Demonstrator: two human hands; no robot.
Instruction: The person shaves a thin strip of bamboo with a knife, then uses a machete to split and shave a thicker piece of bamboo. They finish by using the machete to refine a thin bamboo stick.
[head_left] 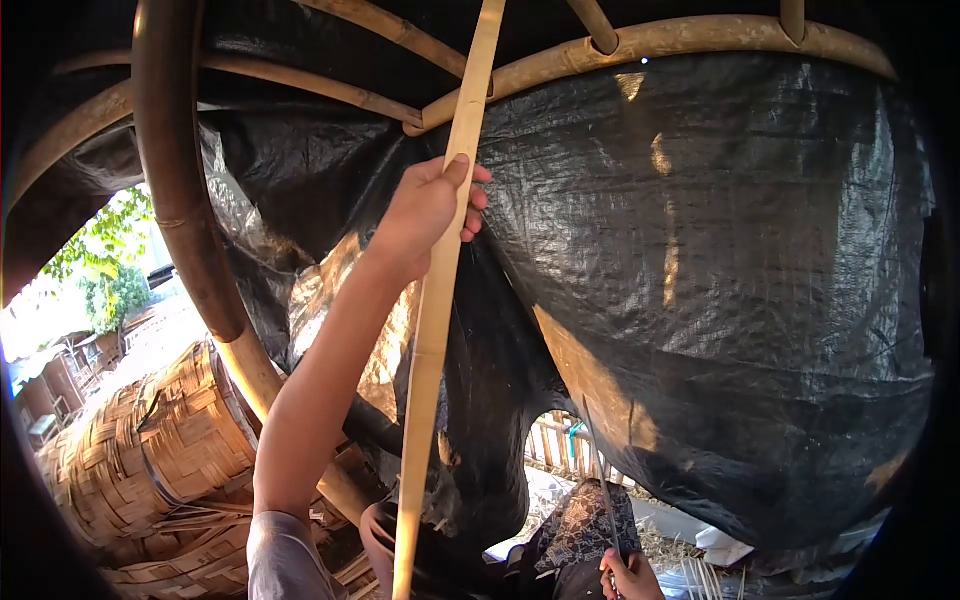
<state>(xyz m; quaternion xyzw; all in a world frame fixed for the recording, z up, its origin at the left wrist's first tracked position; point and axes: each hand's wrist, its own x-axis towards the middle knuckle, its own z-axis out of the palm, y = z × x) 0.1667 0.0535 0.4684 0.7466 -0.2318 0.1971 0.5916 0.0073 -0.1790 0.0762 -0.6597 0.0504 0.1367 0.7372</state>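
My left hand (432,205) is raised and closed around a long, pale bamboo strip (430,345), thumb on its near face and fingers curled behind. The strip stands upright with a slight tilt, running from the top edge of the view down to the bottom edge. Low down, near my lap, my right hand (630,577) is closed on the lower end of a long, thin, dark blade (603,475) that points upward. The blade is seen nearly edge-on, and its handle is mostly hidden by the fingers. A gap separates the blade from the strip.
Black plastic sheeting (740,220) hangs in front and to the right below bamboo roof poles (700,37). A thick, curved bamboo post (180,220) stands at left. Woven bamboo rolls (165,440) lie behind it. Patterned cloth (590,525) covers my leg; straw and scraps lie beyond.
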